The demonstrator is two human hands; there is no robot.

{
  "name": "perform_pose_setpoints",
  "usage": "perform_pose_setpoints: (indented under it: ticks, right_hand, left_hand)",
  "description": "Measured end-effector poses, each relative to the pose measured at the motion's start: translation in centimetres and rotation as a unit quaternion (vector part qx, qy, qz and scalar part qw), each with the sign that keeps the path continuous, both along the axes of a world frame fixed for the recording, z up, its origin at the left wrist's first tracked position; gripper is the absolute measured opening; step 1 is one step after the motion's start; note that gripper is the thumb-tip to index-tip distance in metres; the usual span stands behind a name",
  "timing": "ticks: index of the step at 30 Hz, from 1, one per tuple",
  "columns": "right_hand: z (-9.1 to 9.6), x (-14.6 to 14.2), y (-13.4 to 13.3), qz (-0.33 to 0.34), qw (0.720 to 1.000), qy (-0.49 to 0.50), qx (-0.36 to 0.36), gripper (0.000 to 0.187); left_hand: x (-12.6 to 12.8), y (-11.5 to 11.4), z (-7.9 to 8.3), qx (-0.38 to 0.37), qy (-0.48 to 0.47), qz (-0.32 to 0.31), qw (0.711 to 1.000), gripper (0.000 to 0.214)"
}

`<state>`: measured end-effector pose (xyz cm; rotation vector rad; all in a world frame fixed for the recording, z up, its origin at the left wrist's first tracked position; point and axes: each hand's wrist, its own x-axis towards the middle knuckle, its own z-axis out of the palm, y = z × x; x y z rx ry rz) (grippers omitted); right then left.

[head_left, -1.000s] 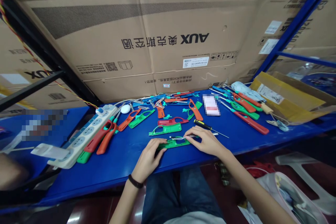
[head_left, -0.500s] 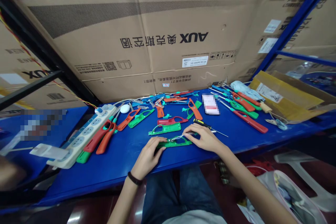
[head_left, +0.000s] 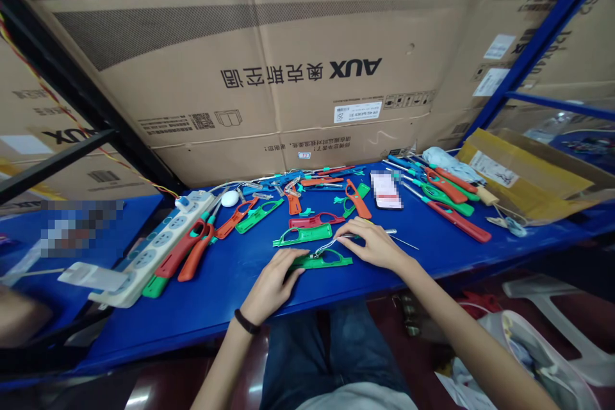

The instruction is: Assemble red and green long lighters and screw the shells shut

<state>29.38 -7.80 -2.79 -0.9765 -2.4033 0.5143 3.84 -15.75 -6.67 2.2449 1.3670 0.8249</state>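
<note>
My left hand point(head_left: 275, 278) presses with curled fingers on the left end of a green plastic lighter shell point(head_left: 323, 261) that lies flat on the blue table point(head_left: 216, 295). My right hand point(head_left: 372, 245) is just past the shell's right end, fingers pinched on a thin metal tube with a wire point(head_left: 331, 243) that slants up off the shell. A yellow-and-black screwdriver lies under my right hand, with only its metal shaft point(head_left: 402, 242) showing. Another green shell point(head_left: 303, 236) and a red one point(head_left: 314, 221) lie just beyond.
Several red, orange and green lighter shells and long lighters point(head_left: 185, 255) are scattered across the table. A white power strip point(head_left: 154, 250) lies at the left. A phone point(head_left: 385, 191), more lighters point(head_left: 449, 205) and a yellow cardboard box point(head_left: 521, 182) sit to the right. Large cardboard boxes point(head_left: 288, 64) stand behind.
My right hand has moved slightly away and up, lifting the metal tube's far end off the green shell. My left hand has stayed on the shell.
</note>
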Motion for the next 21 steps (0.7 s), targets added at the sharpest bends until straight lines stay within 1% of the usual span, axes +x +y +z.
perform_pose_setpoints:
  ticks: [4, 7, 10, 12, 18, 21]
  right_hand:
    - [0.3, -0.1, -0.5, 0.03, 0.998, -0.015, 0.053, 0.019]
    - [0.1, 0.0, -0.9, 0.051, 0.99, -0.026, 0.126, 0.02]
    - [-0.1, 0.1, -1.0, 0.049, 0.978, -0.024, 0.203, 0.02]
    - [-0.2, 0.1, -1.2, 0.049, 0.969, -0.021, 0.239, 0.02]
    - [-1.4, 0.4, -1.9, 0.049, 0.945, -0.042, 0.319, 0.019]
    - [-2.1, 0.9, -2.2, 0.055, 0.937, -0.062, 0.34, 0.022]
  left_hand:
    - [0.0, 0.0, 0.1, -0.006, 0.003, -0.002, 1.0, 0.03]
    - [0.1, 0.0, 0.2, -0.005, 0.005, -0.001, 1.0, 0.03]
    - [0.1, 0.0, 0.1, 0.0, 0.004, -0.001, 1.0, 0.03]
    - [0.0, 0.0, 0.1, 0.002, 0.002, -0.002, 1.0, 0.03]
    - [0.1, -0.1, 0.3, 0.0, 0.008, -0.002, 1.0, 0.031]
    - [0.7, 0.1, 0.6, 0.015, 0.02, 0.008, 1.0, 0.031]
